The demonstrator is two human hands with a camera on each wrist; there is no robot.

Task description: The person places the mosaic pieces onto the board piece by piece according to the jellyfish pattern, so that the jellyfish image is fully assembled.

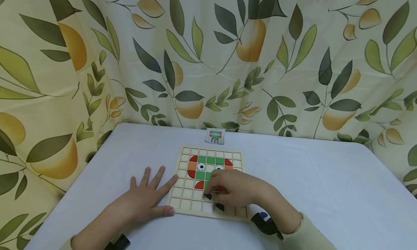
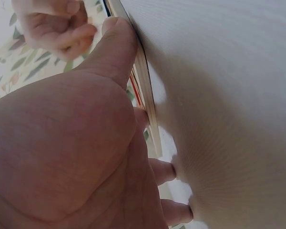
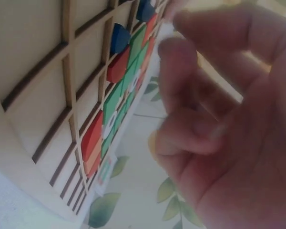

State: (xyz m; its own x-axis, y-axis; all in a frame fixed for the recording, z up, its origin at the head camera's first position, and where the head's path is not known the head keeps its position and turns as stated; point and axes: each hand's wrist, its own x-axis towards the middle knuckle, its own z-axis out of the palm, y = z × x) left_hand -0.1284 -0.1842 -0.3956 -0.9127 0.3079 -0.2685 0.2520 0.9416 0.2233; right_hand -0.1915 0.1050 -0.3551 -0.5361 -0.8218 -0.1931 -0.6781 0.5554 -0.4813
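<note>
A wooden grid board (image 1: 187, 204) lies on the table, with red, green and orange tiles and two round eye tiles forming a picture. My left hand (image 1: 143, 199) lies spread at the board's left side, its thumb and index finger touching the edge; in the left wrist view the thumb (image 2: 117, 47) rests against the board's side. Over the lower middle of the board is my right hand (image 1: 236, 186), fingers bent, beside a dark blue piece (image 1: 207, 196). The right wrist view shows nothing between its fingertips. A second blue piece (image 3: 119, 38) sits in a nearby cell.
Behind the board stands a small picture card (image 1: 215, 136) showing a similar coloured figure. A white cloth covers the table (image 1: 309, 177). A patterned curtain (image 1: 208, 79) hangs along the back and left. Beside the right wrist a dark strap device (image 1: 267, 224) shows.
</note>
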